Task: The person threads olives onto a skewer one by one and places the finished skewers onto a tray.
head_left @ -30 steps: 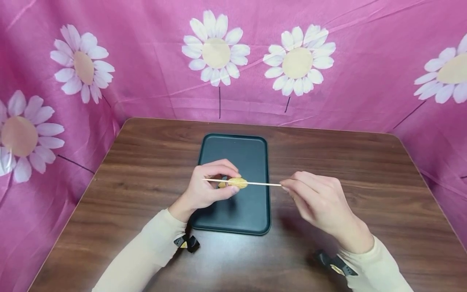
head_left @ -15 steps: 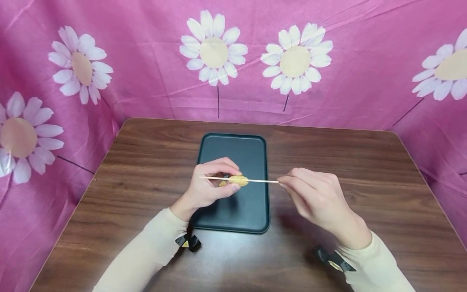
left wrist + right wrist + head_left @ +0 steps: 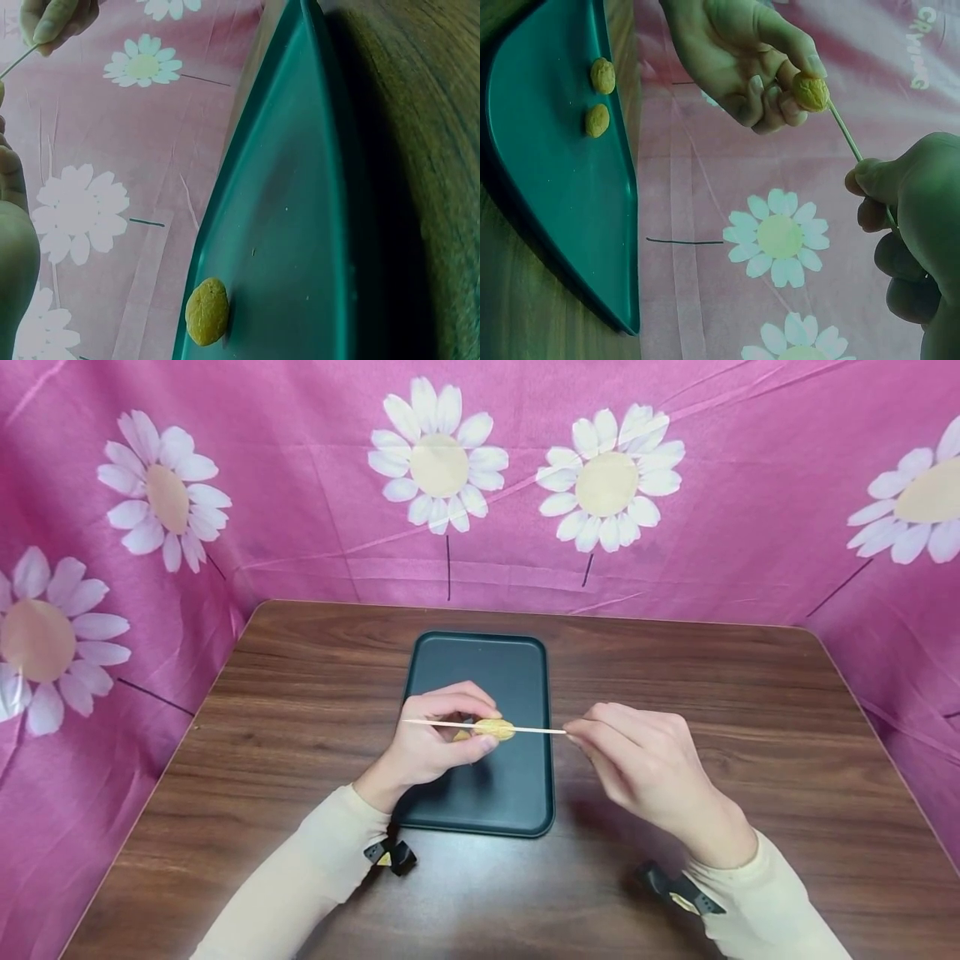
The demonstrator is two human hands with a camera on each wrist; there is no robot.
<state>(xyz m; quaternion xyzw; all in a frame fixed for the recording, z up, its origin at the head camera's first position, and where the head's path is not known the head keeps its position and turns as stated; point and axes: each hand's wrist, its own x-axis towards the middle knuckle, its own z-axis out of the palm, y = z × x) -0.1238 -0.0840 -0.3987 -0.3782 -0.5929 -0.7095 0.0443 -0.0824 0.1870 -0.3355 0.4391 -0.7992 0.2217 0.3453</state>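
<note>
Well, the yellow lump [image 3: 810, 91] sits between the hands [image 3: 420, 753] [image 3: 660, 768] (left pinching it, right gripping its stick [image 3: 845, 131]).

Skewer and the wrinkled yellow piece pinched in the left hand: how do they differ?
The skewer is thin, straight and pale; the wrinkled yellow piece is plump and rounded. The skewer is longer, showing on both sides of the wrinkled yellow piece. The right hand grips the skewer; the left hand pinches the wrinkled yellow piece. Both are held off the tray.
</note>
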